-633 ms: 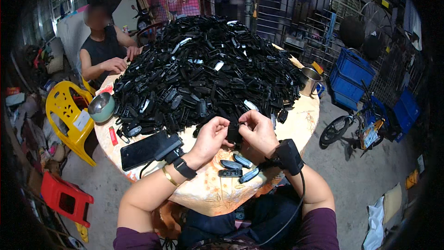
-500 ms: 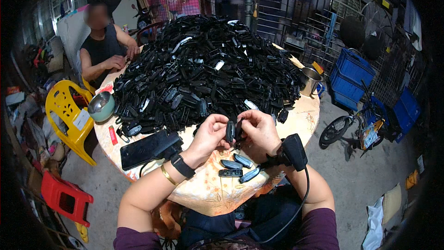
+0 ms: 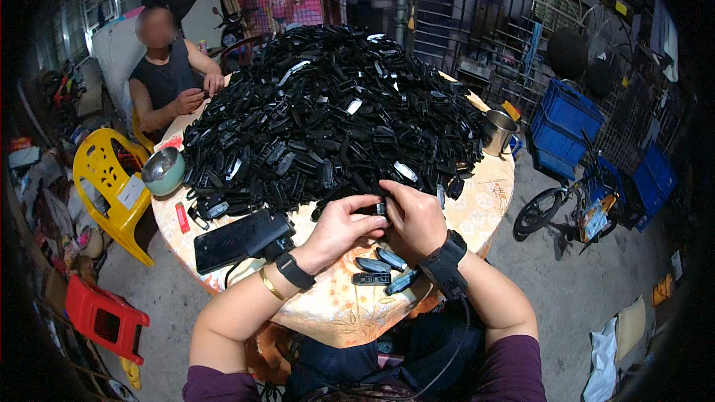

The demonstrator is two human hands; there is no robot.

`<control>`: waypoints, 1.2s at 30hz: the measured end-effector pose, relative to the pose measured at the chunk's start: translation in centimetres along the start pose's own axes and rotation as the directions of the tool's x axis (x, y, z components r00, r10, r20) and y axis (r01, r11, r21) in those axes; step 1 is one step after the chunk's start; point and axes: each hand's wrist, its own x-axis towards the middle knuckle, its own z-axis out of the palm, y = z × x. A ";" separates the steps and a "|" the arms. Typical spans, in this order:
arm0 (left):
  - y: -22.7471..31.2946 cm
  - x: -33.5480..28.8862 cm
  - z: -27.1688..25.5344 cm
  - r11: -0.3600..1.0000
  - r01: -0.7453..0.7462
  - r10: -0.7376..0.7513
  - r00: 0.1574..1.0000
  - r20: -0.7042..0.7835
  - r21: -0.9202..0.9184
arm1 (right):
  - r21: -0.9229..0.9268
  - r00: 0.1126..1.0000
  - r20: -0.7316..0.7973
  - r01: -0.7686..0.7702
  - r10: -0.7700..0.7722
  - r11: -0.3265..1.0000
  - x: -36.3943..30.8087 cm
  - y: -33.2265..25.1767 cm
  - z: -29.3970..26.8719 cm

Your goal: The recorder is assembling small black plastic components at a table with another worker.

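My left hand (image 3: 345, 228) and my right hand (image 3: 415, 217) meet in front of the pile, both closed round one small black plastic part (image 3: 381, 209). Fingers cover most of that part, so its shape is largely hidden. A huge heap of similar black plastic parts (image 3: 328, 119) fills the far and middle table, just beyond my fingertips. Below my hands, several elongated black parts with glossy bluish tops (image 3: 372, 264) lie on the patterned tablecloth (image 3: 342, 320). Beside my left wrist rests a black phone (image 3: 231, 242) joined to a cable.
A green bowl (image 3: 163, 171) and a red lighter-like object (image 3: 182, 218) sit at the table's left, a metal mug (image 3: 500, 132) at its right. Around it stand a yellow chair (image 3: 112, 186), a red stool (image 3: 104, 313), blue crates (image 3: 566, 123), a bicycle (image 3: 547, 212) and a seated person (image 3: 164, 74).
My right hand has turned inward and closed over the part, which was in plainer sight between my fingertips before. Across the table, the other person's hands have shifted slightly.
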 end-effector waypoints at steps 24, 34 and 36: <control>-1.1 0.9 -0.7 0.953 -0.284 0.297 0.946 -0.134 0.107 | 0.360 0.992 0.101 -0.106 0.074 0.927 -0.4 0.1 -1.2; -1.3 0.9 -0.6 0.936 -0.330 0.342 0.935 -0.090 0.127 | 0.345 0.998 -0.013 -0.056 0.065 0.937 -0.7 -0.5 0.0; -0.9 0.6 -0.4 0.935 -0.325 0.340 0.935 -0.100 0.142 | 0.329 0.997 -0.034 -0.056 0.071 0.943 -0.8 -0.8 0.2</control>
